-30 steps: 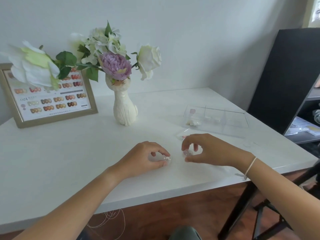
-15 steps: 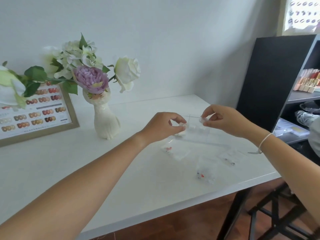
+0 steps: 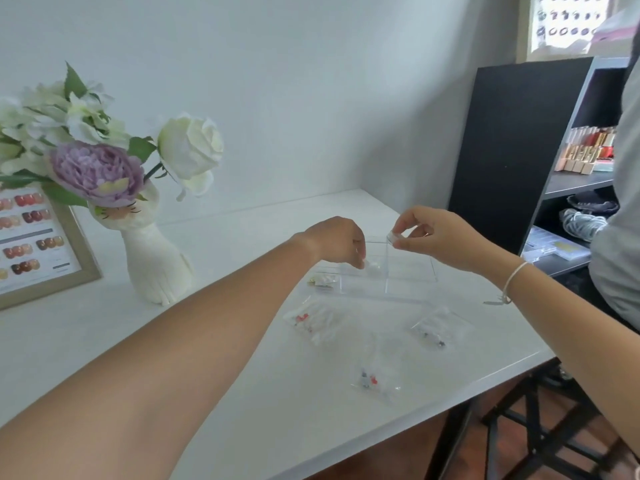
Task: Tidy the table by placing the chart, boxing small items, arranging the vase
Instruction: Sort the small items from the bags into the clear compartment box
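A clear compartment box (image 3: 410,284) lies on the white table (image 3: 214,344). My left hand (image 3: 337,242) reaches down into it, fingertips pinched on a small white item (image 3: 373,266). My right hand (image 3: 438,237) hovers just above the box's right half, thumb and forefinger pinching a small clear packet (image 3: 394,236). Three small clear bags of tiny pieces lie loose in front of the box: one at the left (image 3: 311,320), one near the table's front edge (image 3: 372,379), one at the right (image 3: 434,332). The white cat-shaped vase (image 3: 156,261) with flowers stands at the left, beside the framed colour chart (image 3: 34,244).
A black shelf unit (image 3: 519,150) with bottles and boxes stands right of the table. A person in grey (image 3: 620,209) is at the far right edge. The table's front edge runs diagonally past black chair legs (image 3: 540,427).
Both hands lifted from the front of the table, each with a small item, and moved back to the clear box. The view swung right, so the vase and chart now sit at the left.
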### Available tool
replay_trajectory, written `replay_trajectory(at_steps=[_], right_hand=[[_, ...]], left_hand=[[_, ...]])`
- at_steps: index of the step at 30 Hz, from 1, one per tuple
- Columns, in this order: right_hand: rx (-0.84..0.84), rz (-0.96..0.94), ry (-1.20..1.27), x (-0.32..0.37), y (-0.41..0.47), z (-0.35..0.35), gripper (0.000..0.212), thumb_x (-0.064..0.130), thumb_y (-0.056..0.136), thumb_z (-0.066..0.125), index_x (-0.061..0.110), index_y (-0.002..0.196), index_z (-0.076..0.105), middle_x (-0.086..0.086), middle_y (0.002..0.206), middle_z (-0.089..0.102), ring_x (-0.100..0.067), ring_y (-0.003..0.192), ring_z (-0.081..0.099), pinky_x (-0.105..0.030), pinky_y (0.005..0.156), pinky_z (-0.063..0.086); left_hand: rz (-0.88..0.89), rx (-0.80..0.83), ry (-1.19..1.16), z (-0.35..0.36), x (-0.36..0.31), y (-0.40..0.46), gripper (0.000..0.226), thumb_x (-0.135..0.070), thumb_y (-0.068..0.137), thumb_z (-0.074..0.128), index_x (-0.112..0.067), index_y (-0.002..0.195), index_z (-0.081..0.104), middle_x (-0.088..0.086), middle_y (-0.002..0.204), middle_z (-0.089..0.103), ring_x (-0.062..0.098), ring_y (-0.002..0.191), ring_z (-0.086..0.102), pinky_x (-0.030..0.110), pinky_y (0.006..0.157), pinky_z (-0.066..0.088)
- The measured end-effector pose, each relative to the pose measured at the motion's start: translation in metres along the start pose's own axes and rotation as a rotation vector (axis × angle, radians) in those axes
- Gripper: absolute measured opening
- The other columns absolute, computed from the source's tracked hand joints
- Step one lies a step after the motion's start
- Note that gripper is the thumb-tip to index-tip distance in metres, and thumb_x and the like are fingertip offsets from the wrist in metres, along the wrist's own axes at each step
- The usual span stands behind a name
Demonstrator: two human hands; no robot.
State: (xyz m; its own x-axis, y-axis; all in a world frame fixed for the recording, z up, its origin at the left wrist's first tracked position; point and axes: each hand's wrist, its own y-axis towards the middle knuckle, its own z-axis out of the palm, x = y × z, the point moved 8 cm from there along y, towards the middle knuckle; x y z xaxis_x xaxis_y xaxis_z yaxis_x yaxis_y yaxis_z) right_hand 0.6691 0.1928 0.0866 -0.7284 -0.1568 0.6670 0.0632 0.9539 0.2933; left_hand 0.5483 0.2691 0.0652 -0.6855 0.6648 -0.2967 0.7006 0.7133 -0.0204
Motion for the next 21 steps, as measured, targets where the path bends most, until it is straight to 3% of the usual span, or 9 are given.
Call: replay_trajectory(at_steps=[7,12,18,21], right_hand=[[0.023,-0.002,0.005,-0.005,0.007,0.009,0.015,0.039,0.078,0.069,0.027,0.083,0.062,0.019,0.088,0.064,-0.02,0.083,0.065,-0.016,0.062,0.045],[0.068,0.013,-0.005,-0.007,0.017,0.02,0.016,0.038,0.077,0.069,0.025,0.082,0.062,0.017,0.09,0.063,-0.018,0.083,0.063,-0.016,0.061,0.043],[0.161,0.026,-0.091,-0.009,0.027,0.037,0.013,0.031,0.076,0.071,0.023,0.079,0.062,0.012,0.089,0.063,0.002,0.073,0.055,-0.013,0.061,0.038],[0.195,0.026,-0.144,-0.01,0.029,0.043,0.015,0.031,0.077,0.071,0.021,0.083,0.062,0.011,0.09,0.063,0.004,0.074,0.053,-0.012,0.062,0.038]], left_hand=[[-0.019,0.06,0.173,0.012,0.002,0.013,0.019,-0.021,0.078,0.066,-0.013,0.095,0.069,-0.001,0.107,0.066,0.02,0.1,0.058,0.037,0.09,0.05],[-0.004,0.059,0.233,0.012,0.0,0.016,0.022,-0.025,0.077,0.069,-0.015,0.096,0.068,0.0,0.109,0.065,0.02,0.101,0.059,0.035,0.087,0.049],[0.037,0.052,0.338,0.012,-0.002,0.018,0.021,-0.027,0.078,0.069,-0.018,0.097,0.067,-0.002,0.109,0.063,0.02,0.101,0.058,0.031,0.078,0.045],[0.049,0.046,0.329,0.012,0.0,0.017,0.018,-0.024,0.081,0.065,-0.019,0.097,0.068,-0.001,0.111,0.064,0.021,0.104,0.058,0.033,0.083,0.047]])
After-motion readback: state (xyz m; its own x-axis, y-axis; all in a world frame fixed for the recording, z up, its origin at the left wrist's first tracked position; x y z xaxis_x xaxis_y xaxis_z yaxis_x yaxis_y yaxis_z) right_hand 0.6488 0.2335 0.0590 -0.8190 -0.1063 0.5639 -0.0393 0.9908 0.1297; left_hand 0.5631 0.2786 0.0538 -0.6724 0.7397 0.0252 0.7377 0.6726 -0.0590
